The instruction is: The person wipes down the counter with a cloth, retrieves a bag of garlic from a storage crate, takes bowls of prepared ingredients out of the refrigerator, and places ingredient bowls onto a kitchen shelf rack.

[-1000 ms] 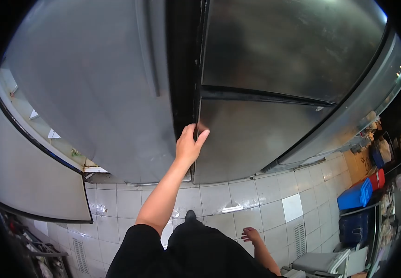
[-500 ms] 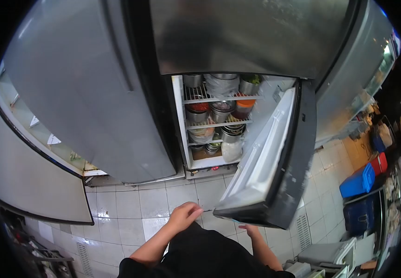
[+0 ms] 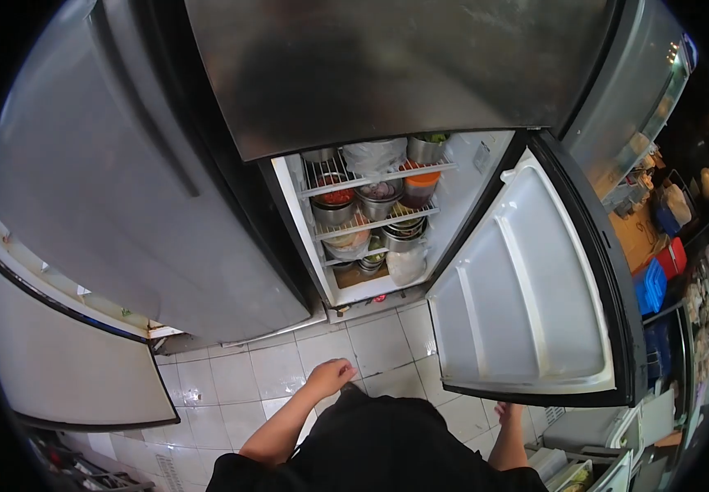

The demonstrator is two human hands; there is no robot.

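Observation:
My left hand (image 3: 331,378) hangs in front of my body over the floor, its fingers loosely curled in and nothing visible in them. On the other side, my right hand (image 3: 509,412) is at the lower edge of the open refrigerator door (image 3: 527,303). Its fingers look apart and partly hidden; whether they touch the door I cannot tell. Inside the refrigerator (image 3: 473,176), wire shelves hold metal pots, among them one with red food (image 3: 336,199) and one with sliced purplish food (image 3: 380,197). An orange-topped container (image 3: 420,187) and a white plastic bag (image 3: 406,266) are there too.
At the left, another refrigerator door (image 3: 68,344) stands open low down beside a closed grey door (image 3: 141,180). White tiles (image 3: 236,377) cover the floor. Along the right are blue bins (image 3: 651,287), a red bin (image 3: 674,256) and grey containers (image 3: 658,416).
The refrigerator door has swung wider to the right, showing its white inner side. My right hand has moved right with its lower edge. My left hand keeps a similar pose; the view has turned somewhat.

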